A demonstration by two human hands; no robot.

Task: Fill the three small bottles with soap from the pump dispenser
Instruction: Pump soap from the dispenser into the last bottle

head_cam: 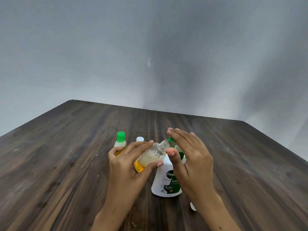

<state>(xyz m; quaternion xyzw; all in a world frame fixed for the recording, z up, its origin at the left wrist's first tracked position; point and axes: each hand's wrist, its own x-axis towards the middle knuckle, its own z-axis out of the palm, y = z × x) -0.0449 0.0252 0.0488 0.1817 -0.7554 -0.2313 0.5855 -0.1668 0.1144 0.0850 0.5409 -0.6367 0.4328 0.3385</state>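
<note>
My left hand (pixel 126 165) grips an uncapped clear small bottle (pixel 150 157), tilted with its threaded mouth up against the green nozzle (pixel 170 139) of the white pump dispenser (pixel 164 182). The bottle holds amber soap with foam above it. My right hand (pixel 190 157) lies flat on the pump head, fingers straight, thumb by the bottle's neck. Behind my left hand stands a green-capped small bottle (pixel 120 142) with soap inside, and a white-capped bottle (pixel 140 139) peeks out, mostly hidden.
Everything stands on a dark wooden table (pixel 66 164) that ends at a grey wall. A small white object (pixel 193 206), perhaps a cap, lies partly hidden under my right forearm.
</note>
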